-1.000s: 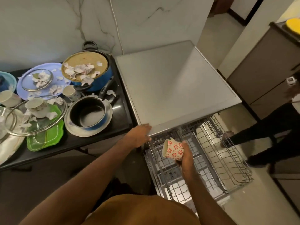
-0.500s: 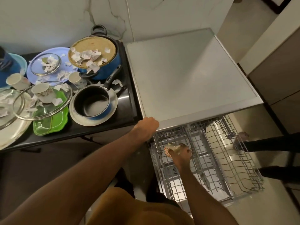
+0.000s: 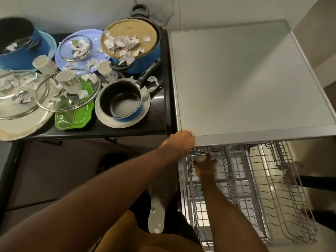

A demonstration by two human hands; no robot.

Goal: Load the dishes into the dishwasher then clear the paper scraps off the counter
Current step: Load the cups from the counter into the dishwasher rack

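barely begun, judging by the near-bare rack [image 3: 272, 197] at lower right. clasping a cup [image 3: 199, 158] in the right hand [image 3: 205, 163], down inside it; curling the left hand [image 3: 181, 140] over the dishwasher [image 3: 245, 79] corner. yet to load: pots [image 3: 120, 104], lids [image 3: 18, 99], cups [image 3: 68, 81]. yet to clear: scraps [image 3: 120, 42] across the worktop [image 3: 127, 131], upper left.

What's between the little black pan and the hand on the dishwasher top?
Just bare black counter and the white plate under the pan, head view.

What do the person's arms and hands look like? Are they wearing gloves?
No gloves. The left arm and right arm are bare, no sleeves in view. The left hand and right hand show no rings, and neither wrist has a watch. A mustard-yellow garment shows at the bottom edge.
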